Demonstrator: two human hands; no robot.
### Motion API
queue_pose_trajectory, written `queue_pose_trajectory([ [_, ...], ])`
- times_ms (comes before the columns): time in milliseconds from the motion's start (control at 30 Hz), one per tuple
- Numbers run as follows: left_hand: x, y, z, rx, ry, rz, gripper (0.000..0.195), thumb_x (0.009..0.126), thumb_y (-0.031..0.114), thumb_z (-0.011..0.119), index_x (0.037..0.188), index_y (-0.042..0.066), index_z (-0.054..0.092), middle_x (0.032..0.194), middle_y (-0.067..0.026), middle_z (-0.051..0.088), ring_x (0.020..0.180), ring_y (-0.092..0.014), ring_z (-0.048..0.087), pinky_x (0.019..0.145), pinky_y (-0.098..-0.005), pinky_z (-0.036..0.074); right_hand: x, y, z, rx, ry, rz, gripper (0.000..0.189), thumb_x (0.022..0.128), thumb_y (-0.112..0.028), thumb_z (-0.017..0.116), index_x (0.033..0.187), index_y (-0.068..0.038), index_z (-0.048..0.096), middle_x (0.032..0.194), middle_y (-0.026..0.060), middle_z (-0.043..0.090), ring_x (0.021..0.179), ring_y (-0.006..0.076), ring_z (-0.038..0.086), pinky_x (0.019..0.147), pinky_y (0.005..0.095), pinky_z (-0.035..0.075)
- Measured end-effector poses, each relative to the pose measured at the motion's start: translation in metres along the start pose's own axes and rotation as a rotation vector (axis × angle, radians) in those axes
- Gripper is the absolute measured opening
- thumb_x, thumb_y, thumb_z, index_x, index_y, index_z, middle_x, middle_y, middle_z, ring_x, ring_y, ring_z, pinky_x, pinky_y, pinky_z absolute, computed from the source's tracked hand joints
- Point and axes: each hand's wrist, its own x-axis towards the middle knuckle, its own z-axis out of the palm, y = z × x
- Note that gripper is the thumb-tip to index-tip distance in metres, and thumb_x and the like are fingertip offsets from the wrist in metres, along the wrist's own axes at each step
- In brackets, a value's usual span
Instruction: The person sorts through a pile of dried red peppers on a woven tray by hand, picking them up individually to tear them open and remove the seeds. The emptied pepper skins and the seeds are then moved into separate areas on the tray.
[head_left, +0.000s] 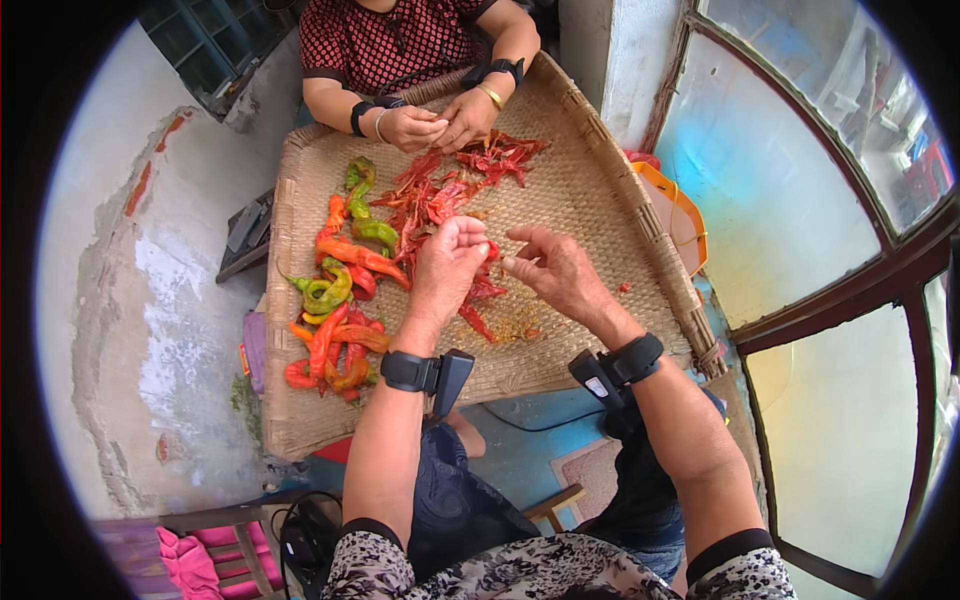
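My left hand (452, 262) is over the middle of a woven tray (600, 202), its fingers closed on a small piece of red chili pepper (492, 251). Just to the right, my right hand (553, 268) has thumb and forefinger apart, close to that piece; nothing shows between them. Dried red chili peppers (420, 202) lie in a pile beyond and under my left hand. Loose pale seeds (517, 326) are scattered on the weave below my hands. Fresh green, orange and red peppers (360, 255) form a long heap at the tray's left side.
Across the tray sits a person (397, 45) whose two hands meet above the far end of the dried peppers. A frosted window (765, 165) stands at the right, with an orange-rimmed container (679, 214) near it. At lower left is a wooden chair (244, 555) with pink cloth.
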Motion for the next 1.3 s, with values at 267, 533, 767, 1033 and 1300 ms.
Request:
queue_pose_trajectory([
  [267,-0.01,0.007,0.0,0.046,-0.099,-0.039,0.014,0.086,0.01,0.055,0.098,0.004,0.055,0.085,-0.0017,0.059,0.072,-0.006,0.055,0.061,-0.0208,0.047,0.01,0.011,0.011,0.045,-0.03,0.069,0.016,0.08,-0.014,0.064,0.082,0.002,0.061,0.064,0.0074,0.06,0.058,0.0117,0.055,0.052,0.0275,0.045],
  [533,0.004,-0.003,-0.019,0.16,0.014,-0.012,0.018,0.087,0.015,0.053,0.102,0.005,0.057,0.089,-0.002,0.061,0.072,-0.008,0.056,0.063,-0.0211,0.045,0.018,0.032,-0.075,0.846,0.29,0.144,0.01,0.084,-0.014,0.058,0.081,-0.004,0.058,0.067,-0.001,0.053,0.057,0.0086,0.049,0.05,0.0218,0.042],
  [767,0.005,-0.028,-0.011,1.094,-0.012,0.279,0.014,0.08,0.008,0.057,0.093,0.004,0.056,0.092,-0.0146,0.057,0.087,-0.032,0.057,0.071,-0.0412,0.048,0.008,0.044,-0.089,1.272,0.679,0.413,0.021,0.088,-0.02,0.056,0.095,0.0,0.052,0.073,0.0035,0.057,0.063,0.0113,0.055,0.055,0.021,0.046],
  [1033,0.012,-0.02,-0.017,0.963,0.088,0.218,0.013,0.076,0.008,0.062,0.085,0.002,0.055,0.085,-0.0134,0.059,0.078,-0.029,0.059,0.067,-0.0393,0.048,0.013,0.01,-0.033,0.331,0.096,0.172,0.019,0.087,-0.019,0.058,0.095,-0.002,0.06,0.073,0.0021,0.057,0.059,0.006,0.049,0.052,0.0199,0.042],
  [1300,-0.008,0.013,-0.007,0.408,-0.033,0.106,0.018,0.081,0.011,0.063,0.093,-0.001,0.058,0.076,-0.0018,0.06,0.07,-0.008,0.054,0.062,-0.0235,0.046,0.006,0.012,0.014,0.135,0.001,0.058,0.029,0.08,-0.023,0.065,0.091,0.004,0.062,0.066,0.0098,0.058,0.059,0.0142,0.053,0.055,0.029,0.045],
])
